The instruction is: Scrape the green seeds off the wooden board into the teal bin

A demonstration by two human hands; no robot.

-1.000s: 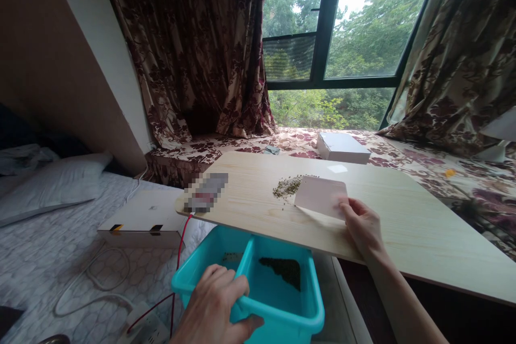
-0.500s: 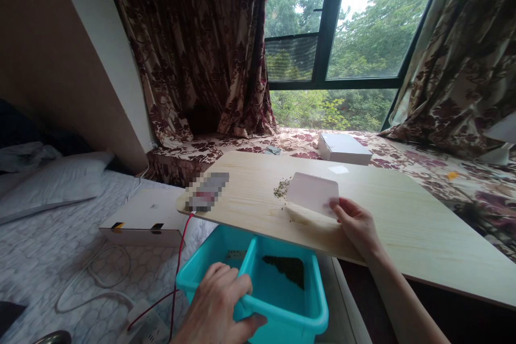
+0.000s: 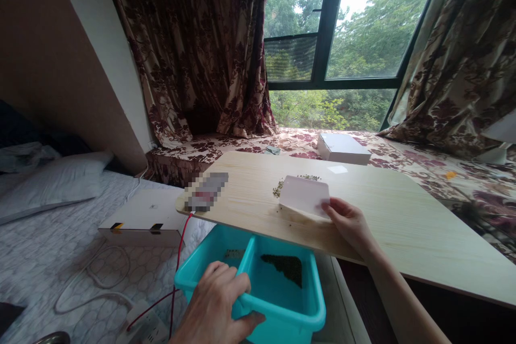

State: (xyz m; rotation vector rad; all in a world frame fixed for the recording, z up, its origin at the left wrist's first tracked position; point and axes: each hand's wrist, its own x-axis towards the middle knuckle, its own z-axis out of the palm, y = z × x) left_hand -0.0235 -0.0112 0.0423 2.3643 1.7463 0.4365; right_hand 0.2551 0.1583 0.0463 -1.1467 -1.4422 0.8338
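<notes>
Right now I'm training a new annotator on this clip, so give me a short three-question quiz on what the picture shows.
1. What does the right hand hold? A) a spoon B) a white card C) a brush
2. True or false: the left hand grips the rim of the turquoise bin.
3. Fill in: the loose green grains lie at the card's left edge, on the wooden ___.
Key: 1 B; 2 true; 3 board.
</notes>
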